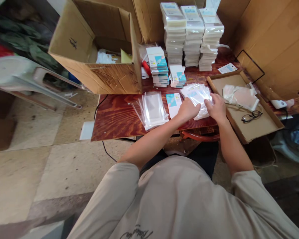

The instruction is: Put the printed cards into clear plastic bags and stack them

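Note:
A loose pile of clear plastic packets with printed cards inside lies near the front of the table, between my hands. My left hand is at the pile's left edge, its thumb stretched across the top packets. On the other side, my right hand grips the pile's right edge with bent fingers. Just left of my left hand lies a blue and white card. Further left, a fanned stack of clear plastic sleeves rests on the red-brown table.
An open cardboard box stands at the back left. Stacked blue and white cards sit beside it, before tall stacks of packaged cards. On the right, a shallow cardboard tray holds plastic pieces and eyeglasses.

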